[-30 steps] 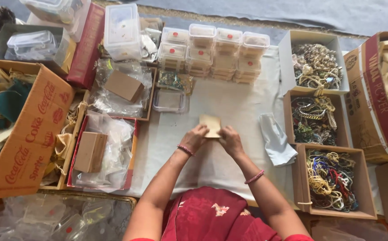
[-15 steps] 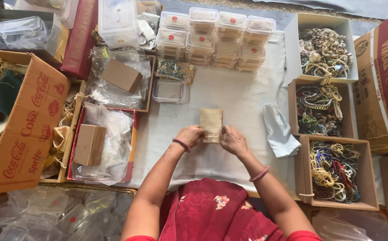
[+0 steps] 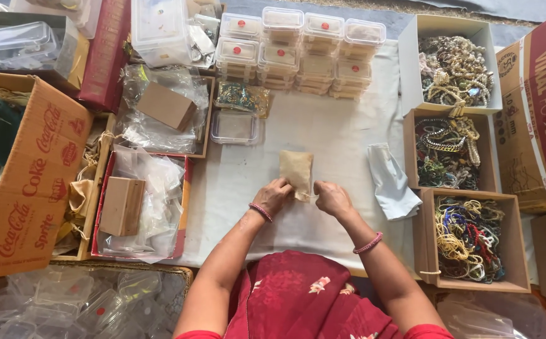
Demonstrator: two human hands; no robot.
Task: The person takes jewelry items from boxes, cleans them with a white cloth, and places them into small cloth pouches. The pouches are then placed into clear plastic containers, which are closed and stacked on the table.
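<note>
My left hand (image 3: 275, 196) and right hand (image 3: 332, 198) both pinch the near end of a small tan cloth pouch (image 3: 296, 169), fingers clenched on its mouth; its body lies flat on the white-covered desk (image 3: 336, 135) beyond my fingertips, steadied there.

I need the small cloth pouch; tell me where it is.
The pouch lies mid-table on the white cloth, its near end held between the left hand and right hand.
</note>
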